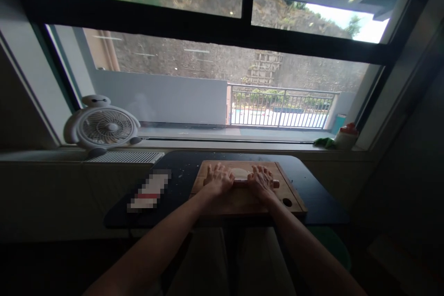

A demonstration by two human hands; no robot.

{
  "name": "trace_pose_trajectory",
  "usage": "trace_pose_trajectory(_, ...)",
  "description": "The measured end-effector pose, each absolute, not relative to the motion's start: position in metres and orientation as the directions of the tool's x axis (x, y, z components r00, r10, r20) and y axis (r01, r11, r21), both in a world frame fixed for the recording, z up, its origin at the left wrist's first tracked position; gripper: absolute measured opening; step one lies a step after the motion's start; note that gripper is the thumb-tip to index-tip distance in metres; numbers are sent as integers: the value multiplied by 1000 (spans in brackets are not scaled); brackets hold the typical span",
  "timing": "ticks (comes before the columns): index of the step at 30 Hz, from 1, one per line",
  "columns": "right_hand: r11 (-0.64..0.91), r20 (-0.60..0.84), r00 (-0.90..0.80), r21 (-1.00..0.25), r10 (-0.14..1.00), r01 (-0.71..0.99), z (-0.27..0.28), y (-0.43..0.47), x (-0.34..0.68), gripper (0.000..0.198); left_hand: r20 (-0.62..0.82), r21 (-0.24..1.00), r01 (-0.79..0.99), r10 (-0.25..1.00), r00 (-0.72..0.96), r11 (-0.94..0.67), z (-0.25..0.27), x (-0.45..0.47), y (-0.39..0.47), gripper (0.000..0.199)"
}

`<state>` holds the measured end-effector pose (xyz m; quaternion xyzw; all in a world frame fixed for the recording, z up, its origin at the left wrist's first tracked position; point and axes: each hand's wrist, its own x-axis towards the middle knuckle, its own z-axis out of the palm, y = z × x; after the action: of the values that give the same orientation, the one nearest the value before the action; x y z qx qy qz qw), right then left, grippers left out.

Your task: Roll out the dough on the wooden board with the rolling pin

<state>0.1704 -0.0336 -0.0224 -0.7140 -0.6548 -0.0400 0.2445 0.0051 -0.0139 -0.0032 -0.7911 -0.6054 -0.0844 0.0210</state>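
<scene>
Presently, I look down through the head camera, and I use a clock face laid on the wooden board (239, 206), with twelve toward the window (194, 62). The board rests on a dark table (322, 206). Across its upper half, just below twelve o'clock, lies the rolling pin (242, 183). A pale flat piece (240, 173), which looks like dough, is just beyond it, at twelve.

At ten o'clock my left hand (219, 177) lies over the pin with the palm down; its fingers are stretched forward and not closed around the wood. My right hand (261, 179), between one and two, rests on the pin in the same manner, without clenching, and the pin's end shows past it. What the palms do underneath, I cannot tell.

A dark round hole (287, 202) is in the board at four o'clock. On the table at nine lies a blurred object (149, 192). By the window, a white fan (111, 127) stands at ten, and at two a bottle (347, 138) is beside a green cloth (324, 142).
</scene>
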Motion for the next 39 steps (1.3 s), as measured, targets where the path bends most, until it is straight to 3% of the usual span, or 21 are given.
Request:
trace_pose_trajectory(7,-6,416,121,-268,901,963,-22,-37,169,36,260,63,959,932,251,-275,-6,5,-20,42)
trace_pose_trajectory(26,-89,204,197,-443,959,892,-14,67,195,49,78,118,976,982,174,-182,-2,10,78,45)
trace_pose_trajectory(31,-74,234,197,-452,952,889,-17,41,196,51,35,118,968,975,219,-221,-1,10,56,48)
trace_pose_trajectory(39,-11,346,175,-428,922,904,-25,-8,192,47,101,78,958,958,267,-275,-3,8,11,48)
